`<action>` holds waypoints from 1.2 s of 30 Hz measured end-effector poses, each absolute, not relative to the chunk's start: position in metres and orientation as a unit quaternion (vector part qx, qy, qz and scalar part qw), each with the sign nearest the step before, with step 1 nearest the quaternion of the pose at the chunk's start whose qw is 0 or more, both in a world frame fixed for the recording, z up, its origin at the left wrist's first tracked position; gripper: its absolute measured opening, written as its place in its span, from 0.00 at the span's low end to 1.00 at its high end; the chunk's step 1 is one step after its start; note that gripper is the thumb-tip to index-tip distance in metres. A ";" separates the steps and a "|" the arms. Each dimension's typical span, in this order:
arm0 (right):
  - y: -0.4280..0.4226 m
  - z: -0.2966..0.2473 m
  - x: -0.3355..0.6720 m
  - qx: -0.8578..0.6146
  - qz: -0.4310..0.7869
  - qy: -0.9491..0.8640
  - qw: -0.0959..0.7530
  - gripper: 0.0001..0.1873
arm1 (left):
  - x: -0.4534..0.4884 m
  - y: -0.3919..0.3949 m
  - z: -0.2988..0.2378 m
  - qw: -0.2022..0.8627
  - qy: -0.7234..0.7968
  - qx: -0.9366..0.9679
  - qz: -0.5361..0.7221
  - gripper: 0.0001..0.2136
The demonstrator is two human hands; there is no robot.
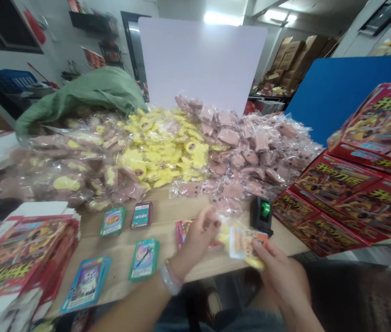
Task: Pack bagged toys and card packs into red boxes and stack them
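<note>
The right hand [281, 276] is closed around a clear plastic packet [243, 244], pinching it between thumb and fingers. The packet holds something yellow and a small printed card. The left hand [199, 233] is half curled just beside the packet's upper left edge; whether it has hold of the plastic cannot be told. A bracelet [169, 279] circles the left wrist.

The packet is held just past the edge of a wooden table [162, 251], near a small black box with a green part [261, 215]. A red card [182, 232] lies partly under the left hand. Four more stacks of cards sit further left: two green [144, 259], one blue [86, 283] and one dark red [141, 215].

Behind them lies a big heap of bagged pink and yellow plush pieces [171, 154], with a green sack [84, 94] at its left end. Red boxes [333, 196] are stacked on the right, and flat red cartons [18, 260] lie on the left. Both carry large yellow characters, too blurred to read, and the writing on the cards is too small to read.
</note>
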State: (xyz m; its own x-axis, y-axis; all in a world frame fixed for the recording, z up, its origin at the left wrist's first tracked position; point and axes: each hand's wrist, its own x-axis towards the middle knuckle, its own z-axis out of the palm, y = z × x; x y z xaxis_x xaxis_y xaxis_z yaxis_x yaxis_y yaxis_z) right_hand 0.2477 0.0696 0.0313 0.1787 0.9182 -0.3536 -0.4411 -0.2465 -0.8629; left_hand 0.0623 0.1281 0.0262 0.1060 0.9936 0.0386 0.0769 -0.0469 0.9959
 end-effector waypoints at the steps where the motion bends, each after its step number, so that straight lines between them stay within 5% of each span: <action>1: 0.073 0.025 0.258 -0.533 0.576 -0.225 0.578 0.15 | 0.056 0.134 0.020 0.467 0.489 0.616 0.405 0.31; 4: 0.086 0.010 0.288 -0.539 0.576 -0.238 0.567 0.14 | 0.046 0.153 -0.002 0.317 0.494 0.794 0.159 0.54; 7: 0.099 0.002 0.303 -0.501 0.625 -0.270 0.535 0.15 | 0.049 0.159 -0.014 0.219 0.481 0.848 0.031 0.55; 14: 0.124 -0.003 0.314 -0.510 0.647 -0.349 0.447 0.14 | 0.028 0.129 0.021 0.157 0.447 0.877 0.075 0.50; 21: 0.123 0.043 0.268 -0.533 0.469 -0.620 0.334 0.10 | 0.043 0.102 0.037 0.089 0.470 0.869 0.128 0.44; 25: 0.106 0.057 0.230 -0.554 0.413 -0.590 0.418 0.18 | 0.062 0.090 0.042 0.082 0.514 0.832 0.191 0.43; 27: 0.093 0.064 0.221 -0.561 0.411 -0.570 0.437 0.21 | 0.065 0.082 0.048 0.104 0.549 0.798 0.228 0.43; 30: 0.073 0.081 0.220 -0.481 0.517 -0.641 0.300 0.14 | 0.061 0.066 0.061 0.213 0.534 0.767 0.285 0.43; 33: 0.059 0.098 0.226 -0.398 0.639 -0.636 0.171 0.16 | 0.049 0.051 0.068 0.468 0.438 0.710 0.292 0.38; 36: 0.048 0.106 0.235 -0.422 0.587 -0.657 0.214 0.14 | 0.040 0.034 0.058 0.682 0.350 0.561 0.311 0.32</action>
State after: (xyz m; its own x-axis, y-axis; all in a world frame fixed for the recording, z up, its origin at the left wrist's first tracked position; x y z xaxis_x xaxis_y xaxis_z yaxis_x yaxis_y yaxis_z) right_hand 0.2349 0.0477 0.1056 -0.5518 0.8056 -0.2155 0.3038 -0.0464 -0.9516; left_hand 0.0403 0.0339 0.0577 0.5618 0.8172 -0.1285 -0.0316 0.1764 0.9838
